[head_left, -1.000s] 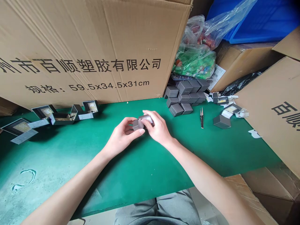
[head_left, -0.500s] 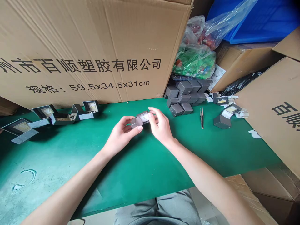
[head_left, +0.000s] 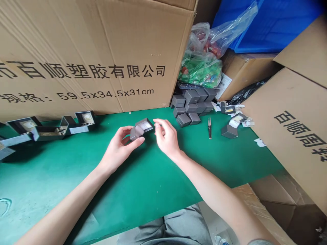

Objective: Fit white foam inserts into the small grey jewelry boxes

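Over the green table, my left hand [head_left: 119, 144] grips a small dark grey hinged box [head_left: 137, 132] between thumb and fingers. The box's lid stands open, and a pale panel shows inside it. Just right of the lid is my right hand [head_left: 167, 137], apart from the box by a small gap. Its thumb and fingers are drawn together in a pinch; whatever they may hold is too small to make out. Beyond it a stack of closed grey boxes [head_left: 192, 98] stands against the carton. Tweezers [head_left: 209, 128] lie to the right on the table.
Several open boxes [head_left: 49, 131] line the left back of the table. At the right lie a single grey box [head_left: 229, 131] and paper scraps [head_left: 248, 122]. A large carton [head_left: 102, 37] walls off the back; another carton [head_left: 304, 119] stands right. Plastic bags [head_left: 201, 69] sit behind the stack.
My right hand has come off the box and now sits slightly to its right. The box lid looks more exposed. The view has turned somewhat to the right.
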Demonstrator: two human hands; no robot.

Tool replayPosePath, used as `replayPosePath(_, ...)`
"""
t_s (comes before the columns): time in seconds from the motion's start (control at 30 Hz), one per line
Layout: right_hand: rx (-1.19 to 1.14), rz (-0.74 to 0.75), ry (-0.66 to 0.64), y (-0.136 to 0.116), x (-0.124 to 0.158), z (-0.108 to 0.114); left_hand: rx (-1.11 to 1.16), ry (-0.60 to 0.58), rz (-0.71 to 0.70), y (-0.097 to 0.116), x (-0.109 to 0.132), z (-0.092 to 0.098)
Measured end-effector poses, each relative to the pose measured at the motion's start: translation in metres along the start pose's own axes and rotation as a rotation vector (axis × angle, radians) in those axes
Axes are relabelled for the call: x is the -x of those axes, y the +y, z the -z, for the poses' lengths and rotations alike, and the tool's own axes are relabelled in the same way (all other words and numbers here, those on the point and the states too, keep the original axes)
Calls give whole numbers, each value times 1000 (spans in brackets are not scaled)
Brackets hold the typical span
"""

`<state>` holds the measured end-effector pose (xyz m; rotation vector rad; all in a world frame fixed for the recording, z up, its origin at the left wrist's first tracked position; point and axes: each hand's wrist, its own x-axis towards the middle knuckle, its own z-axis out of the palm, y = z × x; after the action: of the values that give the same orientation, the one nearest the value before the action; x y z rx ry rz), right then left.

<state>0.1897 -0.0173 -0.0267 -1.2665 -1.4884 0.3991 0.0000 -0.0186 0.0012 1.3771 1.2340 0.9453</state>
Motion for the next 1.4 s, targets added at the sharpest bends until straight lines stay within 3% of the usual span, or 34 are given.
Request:
replayPosePath(0.3,110,79,108,1,-5,11,-53,98,39,-2,-9,9)
replayPosePath(0.53,80,54,388,8,-28,49,-28,83,69,1,-12,13)
replayPosePath(0.67,44,-59,560,24,-36,100,-41,79,56,-1,-14,13)
replayPosePath(0.9,422,-253,908,72,0,237,-39,81,65,-3,-16,14)
replayPosePath(0.97,557,-292,877,85,14,268,-20,74,67,-4,-17,14)
replayPosePath(1.07,782,-291,605,100,26,295,9,51,63,-6,-18,14)
replayPosePath(1.2,924,-356,266,117,17,310,59,-5,43,-8,-18,15)
replayPosePath(1.4,996,-551,30,138,-6,320,90,-72,-39,-8,-18,15)
